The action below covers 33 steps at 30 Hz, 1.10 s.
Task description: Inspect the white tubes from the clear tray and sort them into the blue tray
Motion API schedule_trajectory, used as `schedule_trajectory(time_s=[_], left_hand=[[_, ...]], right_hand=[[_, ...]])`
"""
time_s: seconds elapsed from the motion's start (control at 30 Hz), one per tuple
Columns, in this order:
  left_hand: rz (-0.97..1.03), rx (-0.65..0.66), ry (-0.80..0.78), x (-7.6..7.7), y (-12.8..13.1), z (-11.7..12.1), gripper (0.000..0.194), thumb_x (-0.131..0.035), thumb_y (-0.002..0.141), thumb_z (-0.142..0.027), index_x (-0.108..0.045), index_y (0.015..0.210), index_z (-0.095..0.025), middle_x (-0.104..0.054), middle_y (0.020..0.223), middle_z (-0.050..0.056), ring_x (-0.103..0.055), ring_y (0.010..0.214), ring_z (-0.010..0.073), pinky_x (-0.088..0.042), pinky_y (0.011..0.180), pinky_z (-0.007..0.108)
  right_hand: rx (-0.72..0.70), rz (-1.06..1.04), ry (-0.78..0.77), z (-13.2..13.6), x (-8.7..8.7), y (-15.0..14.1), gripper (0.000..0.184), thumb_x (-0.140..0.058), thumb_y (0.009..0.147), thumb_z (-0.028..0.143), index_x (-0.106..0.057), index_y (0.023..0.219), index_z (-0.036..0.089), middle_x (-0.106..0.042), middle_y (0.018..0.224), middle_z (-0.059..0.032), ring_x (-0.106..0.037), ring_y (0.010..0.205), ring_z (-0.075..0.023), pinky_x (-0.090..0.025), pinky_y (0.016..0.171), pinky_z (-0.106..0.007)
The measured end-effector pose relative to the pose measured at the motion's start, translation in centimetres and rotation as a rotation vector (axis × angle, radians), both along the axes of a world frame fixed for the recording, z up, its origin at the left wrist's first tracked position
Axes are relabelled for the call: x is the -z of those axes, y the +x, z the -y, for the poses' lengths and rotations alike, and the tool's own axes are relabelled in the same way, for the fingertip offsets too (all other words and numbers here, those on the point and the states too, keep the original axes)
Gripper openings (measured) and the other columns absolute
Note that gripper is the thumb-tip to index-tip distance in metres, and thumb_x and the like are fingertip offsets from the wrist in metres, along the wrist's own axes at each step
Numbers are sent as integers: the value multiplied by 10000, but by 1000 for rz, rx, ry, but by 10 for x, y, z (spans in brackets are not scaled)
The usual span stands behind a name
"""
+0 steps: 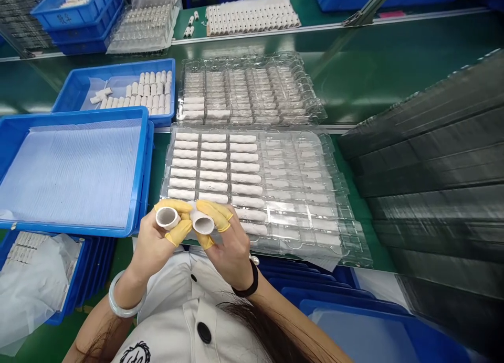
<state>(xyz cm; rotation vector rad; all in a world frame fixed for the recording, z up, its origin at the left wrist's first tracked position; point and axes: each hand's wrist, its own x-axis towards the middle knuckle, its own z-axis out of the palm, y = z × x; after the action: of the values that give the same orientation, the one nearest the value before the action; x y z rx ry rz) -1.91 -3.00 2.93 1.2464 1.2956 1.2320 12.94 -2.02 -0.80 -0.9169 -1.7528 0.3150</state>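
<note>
White ceramic tube [167, 219] in my left hand [155, 242] and its twin [202, 224] in my right hand [230, 247] sit pinched just apart, long axes tipped toward me, clear tray [252, 195] at 12 o'clock.

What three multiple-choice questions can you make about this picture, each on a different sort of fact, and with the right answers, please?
1. On which side of the person is the blue tray with the pale ribbed sheet?
A. left
B. right
C. behind

2. What colour are the finger cots?
A. blue
B. yellow
C. white

3. In what state are the facing ends of the white tubes in the left hand and right hand?
A. capped
B. open and hollow
C. crushed flat

Answers:
1. A, the tray lies beyond and left of the left hand.
2. B, the cots show yellow on both hands.
3. B, a hollow inside shows in each tube end.
</note>
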Motion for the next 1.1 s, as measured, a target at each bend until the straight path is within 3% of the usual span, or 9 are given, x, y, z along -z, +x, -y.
schedule_trajectory(time_s=[0.2,0.33,0.57,0.97,1.03,1.1], left_hand=[[-105,41,124,-2,-3,-6,91,-676,823,-176,-685,912,-190,-722,872,38,-676,814,164,-533,747,261],[-237,77,277,1,-4,-12,161,-619,826,-82,-652,942,-190,-701,879,40,-651,813,162,-512,750,284],[-412,76,378,13,-5,-18,167,-597,863,-110,-638,987,-213,-665,903,54,-583,889,197,-455,806,345],[-291,124,245,13,-1,-17,214,-563,903,-152,-627,1096,-217,-618,1029,76,-565,982,201,-440,885,340],[-199,126,139,13,-3,-16,226,-585,907,-213,-621,1130,-205,-600,1049,83,-567,998,201,-448,888,335],[-30,151,-36,12,-5,-15,272,-615,903,-311,-619,1144,-186,-617,1010,80,-594,935,192,-474,834,317]], right_hand=[[-7,13,1,-7,2,0,487,-610,847,57,-547,1301,223,-708,1029,-105,-646,943,-229,-567,777,-380],[-5,-3,4,-12,4,3,487,-626,852,92,-552,1317,219,-698,1051,-110,-646,938,-232,-567,750,-378],[-12,-22,7,-15,7,5,488,-655,817,63,-571,1282,184,-690,1044,-122,-640,923,-229,-561,758,-376],[-36,-55,-61,-12,8,8,452,-639,819,47,-580,1237,208,-682,1041,-107,-635,942,-216,-547,791,-364],[-60,-112,-187,-12,6,11,342,-644,831,98,-616,1150,218,-691,986,-80,-639,881,-202,-541,752,-347],[-118,-236,-475,-13,2,14,186,-660,842,194,-643,1026,213,-681,847,-34,-616,738,-167,-523,661,-309]])
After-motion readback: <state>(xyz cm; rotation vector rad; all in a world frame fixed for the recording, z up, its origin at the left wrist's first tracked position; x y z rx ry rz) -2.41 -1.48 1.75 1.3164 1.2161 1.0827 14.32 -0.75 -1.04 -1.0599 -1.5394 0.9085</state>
